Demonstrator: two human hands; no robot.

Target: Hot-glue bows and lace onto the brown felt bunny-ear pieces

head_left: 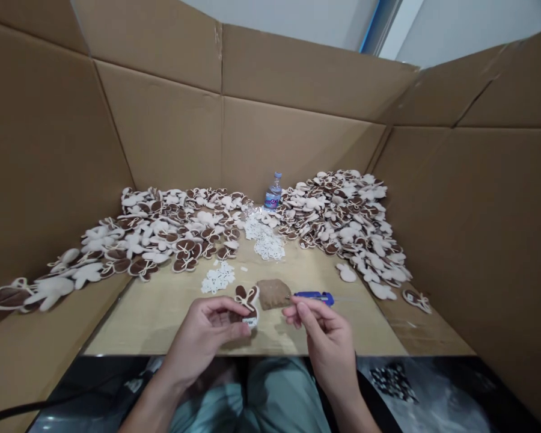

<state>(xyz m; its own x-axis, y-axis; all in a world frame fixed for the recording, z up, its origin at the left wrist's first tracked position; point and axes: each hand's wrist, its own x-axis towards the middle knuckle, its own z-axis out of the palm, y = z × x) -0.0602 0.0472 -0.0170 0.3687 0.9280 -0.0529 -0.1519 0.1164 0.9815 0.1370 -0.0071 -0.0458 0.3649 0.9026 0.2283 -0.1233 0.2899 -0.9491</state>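
Observation:
My left hand (pixel 202 337) is shut on a brown-and-cream padded cutout with a cream bow (pixel 246 307), and a small white label shows at its lower end. My right hand (pixel 324 343) hangs close by, thumb and fingertips pinched, with nothing visible between them. Just beyond that hand lies a blue glue gun (pixel 313 297). A square of brown burlap (pixel 274 293) rests between my hands, a little farther off. White lace motifs (pixel 219 278) lie to the left of the cutout.
Large heaps of similar cutouts (pixel 342 216) cover the back of the pale work surface (pixel 162 325), with more white lace (pixel 264 237) and a plastic water bottle (pixel 273 193) between them. Tall cardboard walls (pixel 270 138) surround the surface. My knees are below its front edge.

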